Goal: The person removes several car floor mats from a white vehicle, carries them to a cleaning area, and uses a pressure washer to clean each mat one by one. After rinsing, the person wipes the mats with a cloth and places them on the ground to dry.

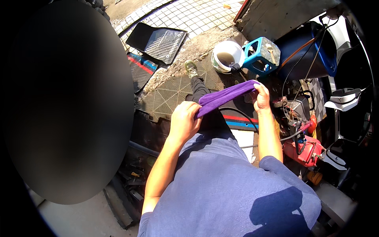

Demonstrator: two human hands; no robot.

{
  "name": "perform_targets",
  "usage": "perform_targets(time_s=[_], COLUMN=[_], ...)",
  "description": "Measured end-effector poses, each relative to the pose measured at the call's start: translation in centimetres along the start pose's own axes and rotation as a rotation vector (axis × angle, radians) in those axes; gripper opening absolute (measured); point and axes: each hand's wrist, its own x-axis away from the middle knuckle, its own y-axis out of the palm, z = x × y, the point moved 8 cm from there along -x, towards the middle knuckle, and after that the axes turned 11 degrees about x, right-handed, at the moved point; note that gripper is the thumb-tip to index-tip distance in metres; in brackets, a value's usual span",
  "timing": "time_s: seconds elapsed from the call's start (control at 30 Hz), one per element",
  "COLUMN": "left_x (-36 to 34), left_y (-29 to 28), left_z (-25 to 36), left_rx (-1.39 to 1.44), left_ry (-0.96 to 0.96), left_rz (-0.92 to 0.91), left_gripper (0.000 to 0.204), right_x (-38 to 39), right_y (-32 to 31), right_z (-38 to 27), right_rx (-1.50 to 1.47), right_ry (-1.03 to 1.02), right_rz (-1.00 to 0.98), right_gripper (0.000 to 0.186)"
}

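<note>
A purple cloth point(225, 98), folded into a long strip, stretches between my two hands in front of my body. My left hand point(184, 120) is closed round its near left end. Higher up and to the right, my right hand point(261, 98) pinches the other end between thumb and fingers. The strip slants upward to the right and looks fairly taut. Parts of the fingers on both hands are hidden by the cloth or by the hands themselves.
Ahead stand a white bucket point(229, 55) of murky water and a blue plastic stool point(260, 57). Black car mats point(167, 43) lie at the far left on tiles. A red air compressor point(304, 152), hoses and a dark blue barrel point(304, 49) are on the right. A large blurred patch hides the left.
</note>
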Motion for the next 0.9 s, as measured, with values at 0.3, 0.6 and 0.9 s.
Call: perform_targets(time_s=[0.3,0.6,0.9], left_x=[-27.1,-16.6,-8.1], left_y=[10.6,-0.8,-1.7], left_z=[-22.9,-50.3,-49.4], left_rx=[0.034,-0.25,-0.061], left_ry=[-0.344,-1.23,-1.536], left_rz=[-0.567,-0.641,-0.508], left_gripper=[0.048,0.036,0.049], right_x=[-28.0,-46.3,-55.2], right_y=[-32.8,-27.4,-14.4], right_z=[-6.5,30.1,38.9], right_rx=[-0.091,1.107,1.431], right_ry=[-0.097,1.055,1.247], right_rz=[1.103,0.426,0.063], right_gripper=[0.035,0.095,0.06])
